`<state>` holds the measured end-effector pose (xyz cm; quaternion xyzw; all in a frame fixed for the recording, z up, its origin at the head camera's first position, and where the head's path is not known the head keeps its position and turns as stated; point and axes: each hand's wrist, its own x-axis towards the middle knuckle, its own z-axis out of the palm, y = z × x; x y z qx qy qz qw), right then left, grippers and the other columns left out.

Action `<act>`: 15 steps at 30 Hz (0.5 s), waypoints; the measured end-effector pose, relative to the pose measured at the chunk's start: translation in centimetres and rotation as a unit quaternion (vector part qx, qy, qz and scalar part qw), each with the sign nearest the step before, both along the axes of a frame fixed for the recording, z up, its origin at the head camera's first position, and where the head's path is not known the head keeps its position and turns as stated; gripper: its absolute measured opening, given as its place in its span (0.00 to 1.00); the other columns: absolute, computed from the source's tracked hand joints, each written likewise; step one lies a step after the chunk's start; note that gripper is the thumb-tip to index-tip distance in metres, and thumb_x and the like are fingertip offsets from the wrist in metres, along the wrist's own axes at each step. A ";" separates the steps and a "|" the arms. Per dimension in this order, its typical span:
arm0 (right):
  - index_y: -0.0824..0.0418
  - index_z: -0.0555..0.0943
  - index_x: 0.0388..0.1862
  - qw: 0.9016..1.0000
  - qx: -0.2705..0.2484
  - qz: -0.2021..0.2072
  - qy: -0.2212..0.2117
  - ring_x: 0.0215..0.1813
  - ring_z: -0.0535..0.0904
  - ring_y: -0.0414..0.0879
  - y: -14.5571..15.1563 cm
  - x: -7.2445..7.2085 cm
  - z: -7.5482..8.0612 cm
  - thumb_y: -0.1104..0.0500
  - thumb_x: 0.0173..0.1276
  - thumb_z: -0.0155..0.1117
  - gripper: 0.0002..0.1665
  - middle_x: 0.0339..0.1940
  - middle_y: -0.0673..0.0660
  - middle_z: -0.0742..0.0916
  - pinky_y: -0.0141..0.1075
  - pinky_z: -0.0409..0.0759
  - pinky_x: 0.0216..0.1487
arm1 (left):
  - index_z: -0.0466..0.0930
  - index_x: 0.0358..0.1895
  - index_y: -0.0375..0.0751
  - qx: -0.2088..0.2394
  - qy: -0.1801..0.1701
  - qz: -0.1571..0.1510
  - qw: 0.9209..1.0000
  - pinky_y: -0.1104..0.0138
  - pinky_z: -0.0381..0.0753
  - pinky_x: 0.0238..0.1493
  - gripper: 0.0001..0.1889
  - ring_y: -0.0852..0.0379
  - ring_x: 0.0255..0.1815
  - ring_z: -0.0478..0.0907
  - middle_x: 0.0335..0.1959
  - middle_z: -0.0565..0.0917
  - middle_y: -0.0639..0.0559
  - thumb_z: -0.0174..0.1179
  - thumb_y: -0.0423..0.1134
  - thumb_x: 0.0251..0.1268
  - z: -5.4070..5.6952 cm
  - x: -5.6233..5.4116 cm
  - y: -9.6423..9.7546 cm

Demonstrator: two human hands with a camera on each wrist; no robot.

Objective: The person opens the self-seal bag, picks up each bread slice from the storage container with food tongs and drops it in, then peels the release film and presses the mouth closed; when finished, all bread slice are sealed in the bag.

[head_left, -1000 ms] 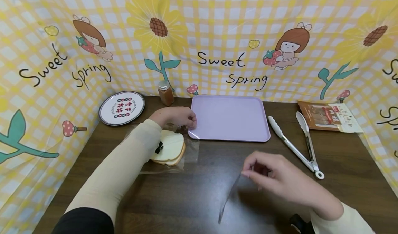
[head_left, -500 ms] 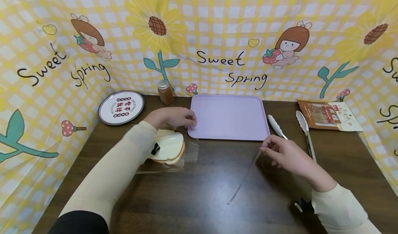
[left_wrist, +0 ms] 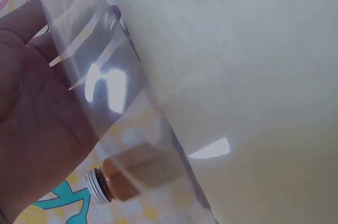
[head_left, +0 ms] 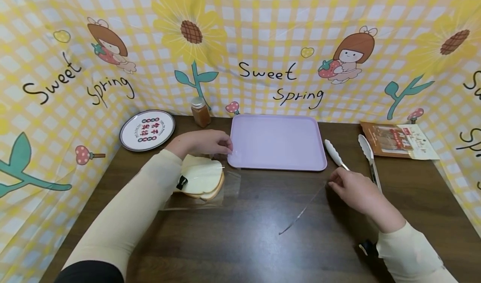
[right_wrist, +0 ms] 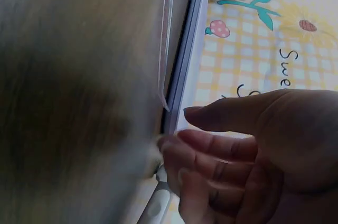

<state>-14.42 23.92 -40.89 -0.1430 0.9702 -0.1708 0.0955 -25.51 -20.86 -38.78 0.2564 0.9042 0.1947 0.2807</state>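
Slices of white bread lie in a clear plastic bag on the left of the table. My left hand pinches the bag's upper edge near the tray's lower left corner. In the left wrist view the clear film crosses in front of the fingers. My right hand is beside the tongs, its thumb and fingers parted in the right wrist view. A thin clear strip slants down toward the table, and its upper end shows just off the thumb tip.
A lilac tray lies at the back centre. White-tipped tongs, partly behind my right hand, and a brown food packet are on the right. A round plate and a jar of brown powder stand at the back left.
My right hand has moved right and away with the strip, then its fingers have parted from it. My left hand has stayed at the bag, shifting slightly left.
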 end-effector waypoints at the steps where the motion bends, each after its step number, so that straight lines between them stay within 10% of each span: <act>1: 0.62 0.84 0.50 1.000 0.008 -0.004 0.002 0.34 0.85 0.48 -0.1 0.2 0.0 0.54 0.77 0.68 0.12 0.37 0.56 0.91 0.49 0.82 0.34 | 0.85 0.50 0.47 0.003 0.001 0.001 1.000 0.62 0.80 0.51 0.10 0.56 0.47 0.79 0.46 0.85 0.52 0.57 0.46 0.84 0.0 0.1 -0.1; 15: 0.55 0.86 0.45 0.988 -0.052 0.057 0.131 0.26 0.77 0.33 -6.3 4.0 1.6 0.49 0.77 0.70 0.10 0.27 0.42 0.87 0.36 0.77 0.28 | 0.84 0.55 0.47 0.003 -0.004 0.011 1.000 0.57 0.82 0.60 0.10 0.54 0.53 0.81 0.53 0.87 0.50 0.59 0.45 0.83 0.1 0.5 -0.9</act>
